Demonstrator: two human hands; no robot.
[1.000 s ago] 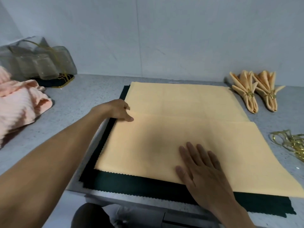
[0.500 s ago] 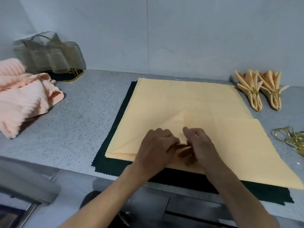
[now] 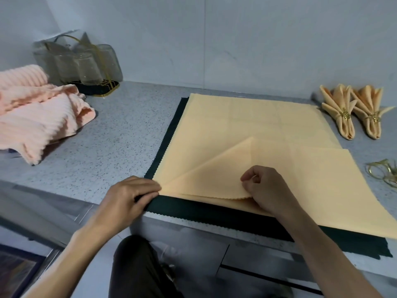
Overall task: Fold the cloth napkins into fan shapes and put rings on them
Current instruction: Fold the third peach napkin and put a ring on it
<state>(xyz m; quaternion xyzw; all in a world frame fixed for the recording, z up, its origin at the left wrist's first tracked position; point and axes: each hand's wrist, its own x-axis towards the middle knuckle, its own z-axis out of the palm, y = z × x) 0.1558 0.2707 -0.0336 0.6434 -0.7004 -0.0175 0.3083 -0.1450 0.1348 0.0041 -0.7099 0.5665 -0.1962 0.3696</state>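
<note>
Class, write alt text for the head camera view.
Two hands fold a peach napkin on a dark cloth: the left hand pinches its near corner, the right hand holds the folded edge. Two finished ringed napkins lie far right.

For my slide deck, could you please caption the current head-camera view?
Left hand and right hand pinch a yellow napkin into a triangular fold beside two ringed napkin fans.

napkin (image 3: 257,130) on mat (image 3: 193,208), counter (image 3: 120,134) centre | towel (image 3: 36,112) far left | glasses rack (image 3: 86,67) behind it | two ringed napkins (image 3: 354,110) far right | loose rings, probably (image 3: 384,172), right edge
</note>
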